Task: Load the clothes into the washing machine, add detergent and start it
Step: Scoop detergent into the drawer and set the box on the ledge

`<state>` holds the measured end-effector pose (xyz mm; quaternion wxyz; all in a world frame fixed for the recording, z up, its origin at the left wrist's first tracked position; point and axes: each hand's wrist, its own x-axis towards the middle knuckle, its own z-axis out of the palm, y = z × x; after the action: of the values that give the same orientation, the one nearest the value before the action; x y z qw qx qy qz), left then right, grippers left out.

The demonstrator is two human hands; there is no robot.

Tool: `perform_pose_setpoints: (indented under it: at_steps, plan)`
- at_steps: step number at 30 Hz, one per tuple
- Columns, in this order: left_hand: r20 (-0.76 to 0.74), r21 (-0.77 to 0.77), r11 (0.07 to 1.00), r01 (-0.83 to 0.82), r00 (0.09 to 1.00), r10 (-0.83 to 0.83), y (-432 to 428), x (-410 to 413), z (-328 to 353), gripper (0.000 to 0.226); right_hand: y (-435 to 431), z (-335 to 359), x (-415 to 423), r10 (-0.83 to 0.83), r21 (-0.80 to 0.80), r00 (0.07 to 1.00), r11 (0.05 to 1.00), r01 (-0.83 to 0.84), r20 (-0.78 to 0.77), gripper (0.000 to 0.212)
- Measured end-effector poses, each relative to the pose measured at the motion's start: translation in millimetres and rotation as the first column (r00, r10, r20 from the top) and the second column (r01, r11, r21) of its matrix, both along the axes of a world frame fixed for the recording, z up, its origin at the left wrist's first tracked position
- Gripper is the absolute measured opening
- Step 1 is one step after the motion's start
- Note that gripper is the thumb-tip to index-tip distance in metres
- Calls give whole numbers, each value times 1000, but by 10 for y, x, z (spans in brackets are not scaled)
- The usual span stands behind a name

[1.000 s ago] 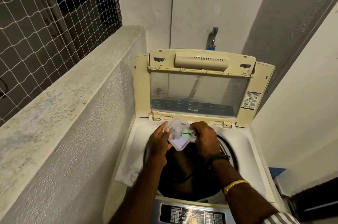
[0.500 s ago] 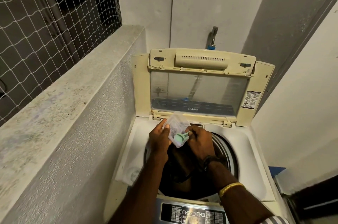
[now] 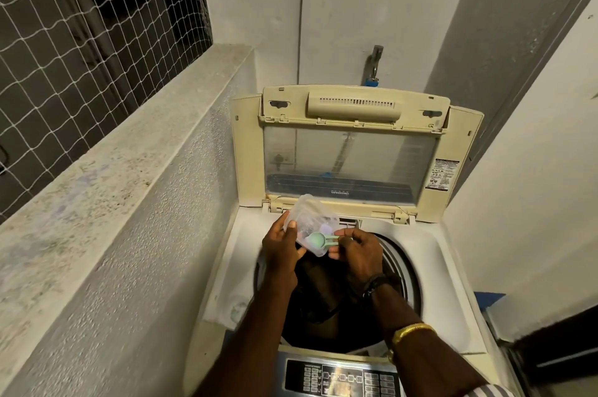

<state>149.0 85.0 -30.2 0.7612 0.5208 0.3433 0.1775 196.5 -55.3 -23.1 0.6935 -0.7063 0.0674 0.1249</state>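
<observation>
Head view. I read both forearms entering from the bottom edge and meeting above the drum opening of the washing machine (image 3: pixel 446 267).

1. Left hand (image 3: pixel 280 251): the wrist is straight and the forearm runs up and slightly right. The thumb lies along the near face of the clear detergent container (image 3: pixel 310 218) and the fingers wrap its far side. The hand grips the container firmly and holds it tilted over the rear rim of the drum, just in front of the lid hinge.

2. Right hand (image 3: pixel 359 254): the back of the hand faces the camera and the fingers are curled in. The thumb and forefinger pinch the handle of the green scoop (image 3: pixel 318 239). The scoop's bowl lies at the near, lower end of the container. I cannot tell whether the bowl carries powder. A black band (image 3: pixel 377 283) sits at this wrist and a gold bracelet (image 3: pixel 411 330) further down the forearm.

3. Load: dark clothes (image 3: pixel 323 296) lie inside the drum, directly below both hands.

4. Machine: the lid (image 3: pixel 349 163) stands upright and fully open against the back wall. The control panel (image 3: pixel 339 379) sits at the near edge, beneath the forearms.

5. Surroundings: a tap (image 3: pixel 375 66) is mounted on the wall above the lid. A concrete ledge (image 3: pixel 113 163) runs along the left, with netting (image 3: pixel 81 24) above it.
</observation>
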Motion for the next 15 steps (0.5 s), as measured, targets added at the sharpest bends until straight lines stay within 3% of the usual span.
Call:
perform_pose_setpoints:
  at_steps: [5,15]
  plan:
    - [-20,37,999,-32,999,33,-6,-30,-8,36,-22,53,47,-34,74,999,997,37,-38,20]
    - [-14,-54,993,-103,995,103,15,-76,32,34,-167,112,275,-186,56,980,982,182,77,15]
